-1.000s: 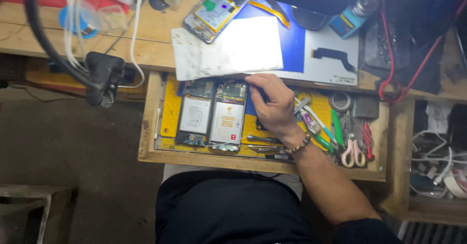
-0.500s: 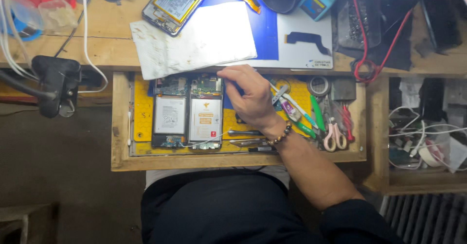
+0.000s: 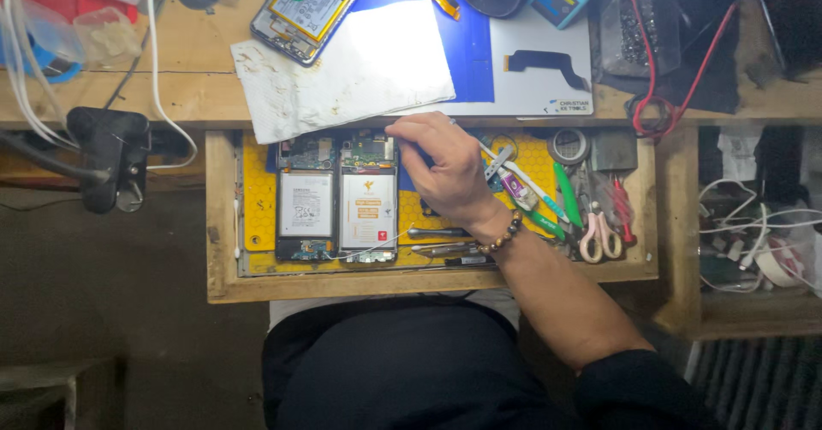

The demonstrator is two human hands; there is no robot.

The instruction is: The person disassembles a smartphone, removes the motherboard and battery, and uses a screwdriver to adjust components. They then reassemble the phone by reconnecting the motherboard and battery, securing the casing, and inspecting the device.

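Hands: right one [image 3: 447,173] reaching beside opened phone [image 3: 369,199] in drawer [image 3: 221,224]

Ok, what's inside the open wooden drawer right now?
In the open wooden drawer: a yellow honeycomb mat, two opened phones with exposed batteries, pink-handled scissors, a green-handled tool and metal tweezers. The right hand covers whatever lies beneath it.

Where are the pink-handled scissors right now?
In the head view, the pink-handled scissors lie at the right end of the open wooden drawer, beside green-handled tools, just right of the right hand.
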